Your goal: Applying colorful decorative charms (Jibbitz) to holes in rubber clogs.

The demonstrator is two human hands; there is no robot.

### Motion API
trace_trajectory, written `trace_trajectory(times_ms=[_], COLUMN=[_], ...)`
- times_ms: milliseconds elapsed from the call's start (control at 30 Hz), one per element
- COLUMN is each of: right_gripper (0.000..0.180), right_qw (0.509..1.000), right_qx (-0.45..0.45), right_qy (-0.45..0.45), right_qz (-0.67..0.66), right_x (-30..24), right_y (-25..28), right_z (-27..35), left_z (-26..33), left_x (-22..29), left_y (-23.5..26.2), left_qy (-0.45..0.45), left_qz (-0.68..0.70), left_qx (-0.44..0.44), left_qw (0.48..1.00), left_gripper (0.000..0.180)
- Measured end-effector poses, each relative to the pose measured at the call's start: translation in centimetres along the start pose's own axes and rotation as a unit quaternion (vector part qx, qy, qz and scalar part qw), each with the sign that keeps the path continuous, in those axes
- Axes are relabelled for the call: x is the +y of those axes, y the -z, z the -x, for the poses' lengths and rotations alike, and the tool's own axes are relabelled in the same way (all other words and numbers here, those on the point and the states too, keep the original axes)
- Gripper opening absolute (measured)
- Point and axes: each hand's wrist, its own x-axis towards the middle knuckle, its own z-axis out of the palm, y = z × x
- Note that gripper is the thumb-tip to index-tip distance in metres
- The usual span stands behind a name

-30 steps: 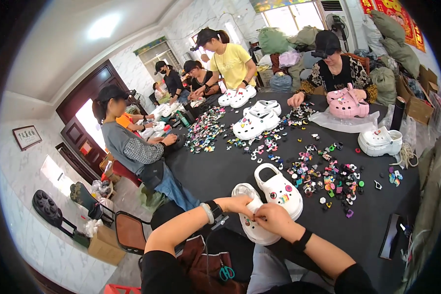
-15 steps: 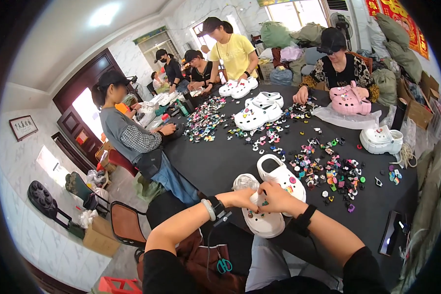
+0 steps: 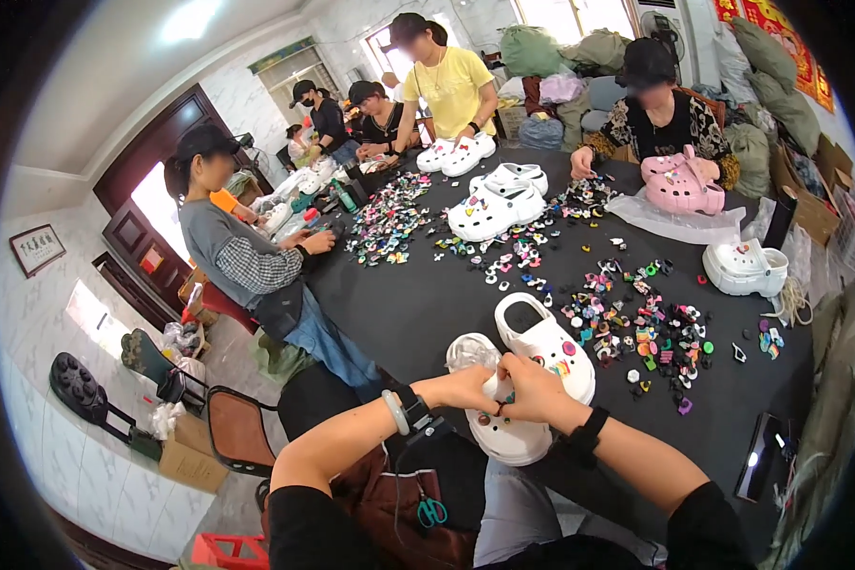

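Note:
A white clog (image 3: 511,443) sits at the table's near edge, its toe toward me and crumpled clear plastic (image 3: 471,353) in its heel opening. My left hand (image 3: 465,391) grips the clog's upper from the left side. My right hand (image 3: 536,389) reaches over from the right, fingers closed against the same upper, and the thumbs nearly meet. Small colored shoe charms show by the fingertips; the exact one under them is hidden. Touching on the right is a matching white clog (image 3: 568,372) with a rainbow charm and a pink round charm.
Loose charms (image 3: 651,328) lie scattered on the black table (image 3: 399,323). Beyond are more white clogs (image 3: 494,211), a pink pair (image 3: 682,185) and a white pair (image 3: 746,268). A phone (image 3: 762,458) rests at right. Several people work around the table. Scissors (image 3: 431,512) hang by my lap.
The view has shifted slightly. My hands stay on the same clog, with the fingers drawn a little closer together. The person in yellow leans lower, reaching to the white clogs.

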Motion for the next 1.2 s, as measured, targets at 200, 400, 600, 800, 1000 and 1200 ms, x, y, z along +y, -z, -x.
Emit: trace_trajectory(times_ms=[200,400,600,800,1000,1200], right_gripper=[0.049,0.055,0.051,0.041,0.035,0.033], right_qw=[0.999,0.981,0.968,0.953,0.925,0.883], right_qx=[0.028,0.1,0.109,0.069,0.066,0.053], right_qy=[-0.013,0.14,0.054,-0.096,-0.121,-0.118], right_qz=[0.024,-0.089,-0.219,-0.278,-0.353,-0.451], right_x=[-0.6,2.5,3.7,7.2,7.7,9.5], right_y=[-0.3,-1.4,2.4,6.0,6.1,5.5], right_z=[0.7,1.9,10.5,17.0,17.3,15.5], left_z=[-0.8,-0.6,0.4,1.3,1.5,2.2], left_x=[-0.9,-0.2,-0.9,-1.3,0.0,1.0], left_y=[-0.9,0.4,3.1,0.3,-1.9,-2.1], left_qy=[-0.031,-0.002,-0.045,-0.012,-0.007,-0.031], left_qz=[-0.02,0.11,0.108,0.107,0.113,-0.017], left_qx=[-0.001,-0.092,-0.113,0.07,0.144,0.167], left_qw=[0.999,0.99,0.987,0.992,0.983,0.985], left_gripper=[0.037,0.037,0.029,0.028,0.04,0.052])
